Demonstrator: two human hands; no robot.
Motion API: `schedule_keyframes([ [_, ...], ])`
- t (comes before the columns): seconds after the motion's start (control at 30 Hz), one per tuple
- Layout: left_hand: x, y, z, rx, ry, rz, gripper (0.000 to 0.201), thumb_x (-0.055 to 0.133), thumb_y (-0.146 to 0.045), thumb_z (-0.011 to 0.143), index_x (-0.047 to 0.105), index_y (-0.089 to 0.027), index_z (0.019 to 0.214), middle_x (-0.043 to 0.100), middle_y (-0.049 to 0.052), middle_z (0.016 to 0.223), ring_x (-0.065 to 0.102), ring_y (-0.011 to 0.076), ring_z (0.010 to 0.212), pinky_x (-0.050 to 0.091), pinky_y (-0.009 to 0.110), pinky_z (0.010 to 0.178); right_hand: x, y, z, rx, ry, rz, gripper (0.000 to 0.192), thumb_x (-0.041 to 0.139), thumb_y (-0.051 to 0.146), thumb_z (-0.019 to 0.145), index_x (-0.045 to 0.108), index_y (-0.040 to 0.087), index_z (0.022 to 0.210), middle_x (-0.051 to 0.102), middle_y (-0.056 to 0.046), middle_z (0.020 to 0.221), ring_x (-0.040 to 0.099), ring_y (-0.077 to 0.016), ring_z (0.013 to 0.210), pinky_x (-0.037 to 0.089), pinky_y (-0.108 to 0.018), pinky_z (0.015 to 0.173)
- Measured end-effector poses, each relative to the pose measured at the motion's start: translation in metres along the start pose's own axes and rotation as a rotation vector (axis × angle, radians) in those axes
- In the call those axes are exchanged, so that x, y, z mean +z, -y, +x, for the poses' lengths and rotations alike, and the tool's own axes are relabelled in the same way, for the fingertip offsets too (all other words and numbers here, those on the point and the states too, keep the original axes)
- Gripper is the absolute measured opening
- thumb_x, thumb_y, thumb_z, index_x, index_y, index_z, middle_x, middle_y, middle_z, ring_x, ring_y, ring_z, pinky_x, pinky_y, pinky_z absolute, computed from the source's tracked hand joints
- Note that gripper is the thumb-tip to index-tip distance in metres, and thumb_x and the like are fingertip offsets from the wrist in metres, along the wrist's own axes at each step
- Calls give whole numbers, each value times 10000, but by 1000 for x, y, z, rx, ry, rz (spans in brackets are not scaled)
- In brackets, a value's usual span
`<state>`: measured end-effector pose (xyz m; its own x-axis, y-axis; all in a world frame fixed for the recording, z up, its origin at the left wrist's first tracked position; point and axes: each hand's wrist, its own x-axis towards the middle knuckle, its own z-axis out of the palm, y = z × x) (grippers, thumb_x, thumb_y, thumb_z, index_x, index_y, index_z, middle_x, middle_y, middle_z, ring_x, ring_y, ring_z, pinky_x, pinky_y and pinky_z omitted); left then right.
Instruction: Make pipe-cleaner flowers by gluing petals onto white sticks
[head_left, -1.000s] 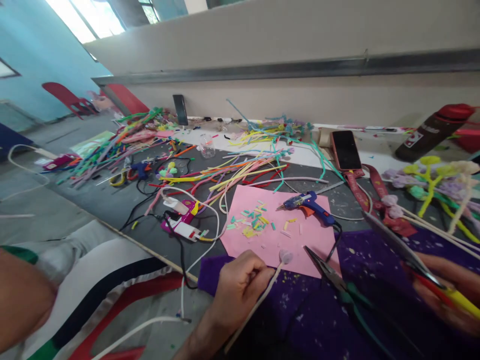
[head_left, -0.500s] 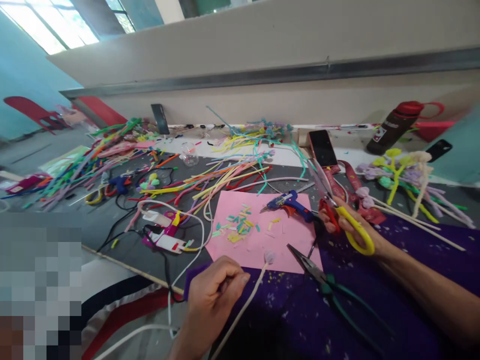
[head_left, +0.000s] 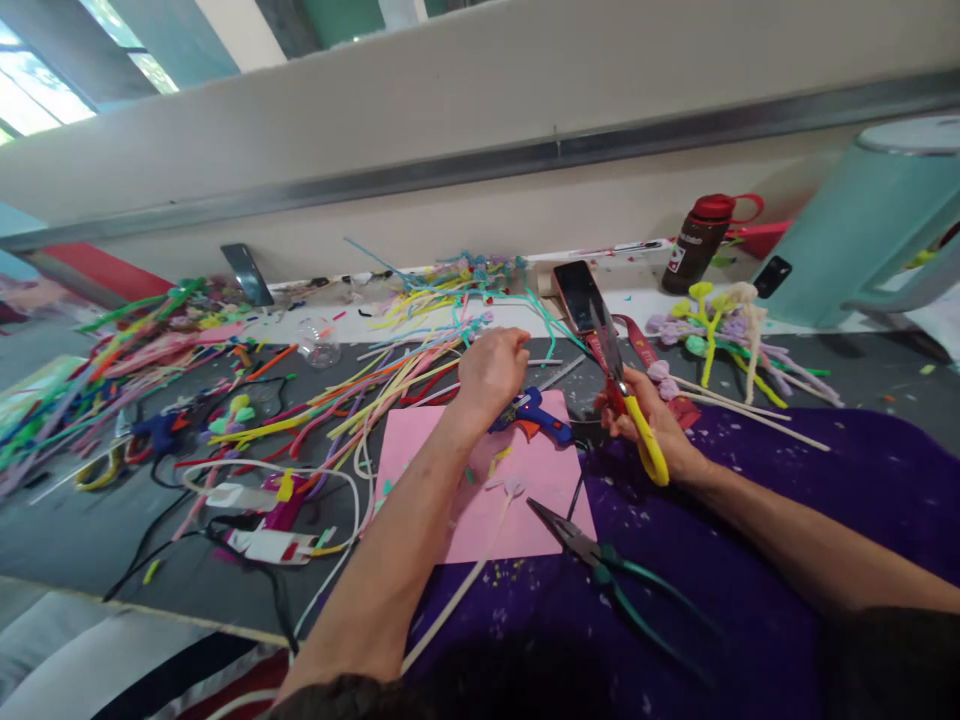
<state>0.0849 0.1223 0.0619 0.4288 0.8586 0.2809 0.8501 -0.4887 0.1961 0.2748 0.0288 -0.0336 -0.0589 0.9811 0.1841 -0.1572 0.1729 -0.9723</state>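
Note:
My right hand (head_left: 660, 425) grips a pair of scissors (head_left: 643, 435) with yellow and red handles, blades pointing up and away in front of a phone. My left hand (head_left: 491, 375) is stretched over the pink sheet (head_left: 405, 440), above the near ends of the pipe cleaners; its fingers are curled in, hiding anything in them. Below it on the sheet rests a blue glue gun (head_left: 547, 420). A pale pipe cleaner (head_left: 461, 590) with a small lilac coil (head_left: 514, 487) at its tip reaches onto the sheet. Pliers (head_left: 600, 560) with green handles lie across the sheet's right corner.
Bundles of coloured pipe cleaners (head_left: 360, 385) spread across the grey table. Behind stand a dark bottle (head_left: 694, 250) with a red lid and a phone (head_left: 577, 295). Pipe-cleaner flowers (head_left: 705, 320) lie at right by a teal container (head_left: 862, 230). White and black cables (head_left: 277, 580) run at left.
My left hand has moved from the sheet's near edge forward over its far side. My right hand still holds the scissors. The view has turned to the right.

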Motion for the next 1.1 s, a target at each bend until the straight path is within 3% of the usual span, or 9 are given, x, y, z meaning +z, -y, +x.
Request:
schedule_keyframes([
  [0.07,24,7,19,-7,142,151,319,445,-185,818,599,-183,1097,632,88,1060,574,210,978,423,311,826,1,0,1,-2,13,-9,623,646,383,704,316,273,1221,495,-12,909,496,-115,665,414,-237,552],
  [0.2,53,19,37,-29,252,197,318,452,-167,799,620,-190,1068,624,110,1074,576,228,984,436,325,806,1,1,2,10,24,-25,596,645,360,715,319,292,1210,493,-2,896,493,-102,639,406,-221,525],
  [0.33,70,27,42,-60,329,204,272,472,-175,777,664,-168,969,659,123,999,580,246,963,440,329,777,-1,2,2,28,40,-20,622,650,358,708,309,293,1224,492,-1,893,507,-104,650,404,-215,517],
  [0.5,76,31,35,-79,305,196,270,450,-196,785,687,-164,910,671,128,966,589,252,922,431,336,746,1,6,1,62,69,-79,604,633,347,714,304,288,1217,483,-8,932,502,-101,656,409,-222,531],
  [0.67,35,41,31,-80,168,174,294,424,-274,813,673,-186,942,670,101,975,578,235,909,408,336,746,6,10,0,44,68,-72,581,650,348,695,332,280,1177,491,-6,926,500,-105,657,390,-231,529],
  [0.77,-4,40,20,-87,-127,16,241,466,-285,795,675,-198,877,686,53,848,582,180,787,405,296,705,5,11,-1,49,75,-58,587,652,324,691,342,271,1187,485,3,902,501,-106,658,395,-238,550],
  [0.9,-47,19,-22,-139,-335,-260,170,538,-284,754,663,-172,779,650,5,676,538,115,602,401,243,589,3,14,-5,115,63,-21,564,590,371,744,324,280,1233,510,-7,910,512,-111,638,396,-234,517],
  [1.0,-68,-3,-60,-166,-401,-443,119,583,-273,738,645,-172,731,593,-29,575,486,81,499,379,217,495,4,22,-10,124,70,3,541,550,430,770,323,284,1239,530,-26,940,520,-123,638,401,-242,499],
  [1.1,-88,-18,-88,-182,-587,-624,71,614,-255,737,631,-188,752,561,-45,549,464,70,445,368,222,434,7,33,-16,119,107,25,540,572,428,762,341,295,1232,526,-29,964,517,-124,639,396,-245,498],
])
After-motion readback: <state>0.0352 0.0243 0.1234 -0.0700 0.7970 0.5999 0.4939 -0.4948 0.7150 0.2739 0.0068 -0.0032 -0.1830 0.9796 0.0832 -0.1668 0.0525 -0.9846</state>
